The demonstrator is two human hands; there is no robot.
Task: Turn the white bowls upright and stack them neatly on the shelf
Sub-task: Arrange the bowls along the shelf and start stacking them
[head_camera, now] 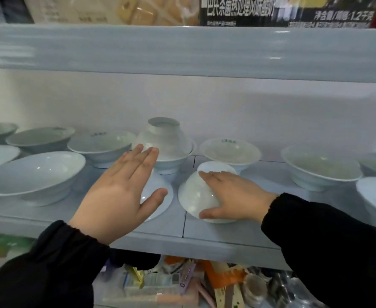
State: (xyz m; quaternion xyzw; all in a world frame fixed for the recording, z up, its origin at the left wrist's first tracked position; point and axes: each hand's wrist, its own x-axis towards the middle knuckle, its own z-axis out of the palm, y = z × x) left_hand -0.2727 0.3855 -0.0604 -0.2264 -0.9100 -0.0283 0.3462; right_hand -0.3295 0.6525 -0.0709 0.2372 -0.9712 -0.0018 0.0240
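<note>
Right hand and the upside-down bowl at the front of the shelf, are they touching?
Touching. The head view shows the right hand laid over the upside-down bowl, fingers across its foot and thumb pressed against its lower rim.

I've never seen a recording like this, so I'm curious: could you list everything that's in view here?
Upside-down bowls: three, white; one under the right hand, one mostly hidden under the left hand, one sitting on an upright bowl at the back.
Upright bowls: about ten, white, spread along the shelf, some cut off at the edges, e.g. far left front, right.
Shelf: one, pale grey-blue, bearing the bowls.
Upper shelf: one, same colour, carrying printed boxes.
Lower level: mixed packets and metal items, too blurred to count.
Left hand: open, flat above a bowl.
Right hand: fingers spread on an upside-down bowl.
Sleeves: two, black.
</note>
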